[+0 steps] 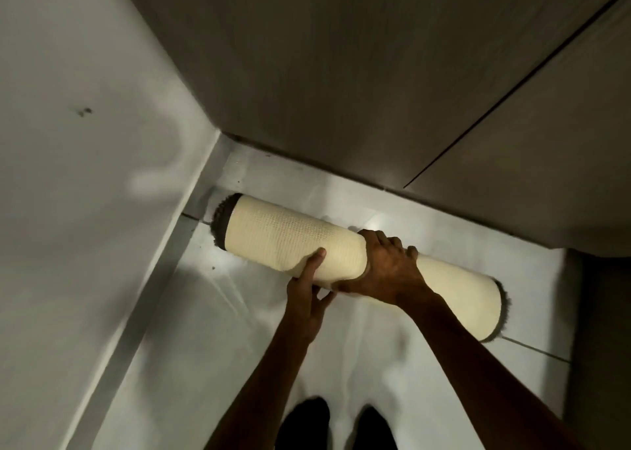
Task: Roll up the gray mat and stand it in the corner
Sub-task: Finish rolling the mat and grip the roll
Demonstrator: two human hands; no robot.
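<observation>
The mat (283,234) is rolled into a tight tube, its cream textured backing outward and dark gray pile showing at both ends. It runs slantwise from the corner at upper left down to the lower right, above the pale floor. My left hand (309,285) grips the roll from below near its middle, thumb on the backing. Just to the right, my right hand (389,265) wraps over the top of the roll. The roll's far end sits close to the corner (222,149) where the white wall meets the dark panels.
A white wall (85,176) rises on the left with a skirting board along the floor. Dark cabinet-like panels (375,74) close off the back and right. My two dark shoes (338,425) stand on the glossy tiled floor (205,347) at the bottom.
</observation>
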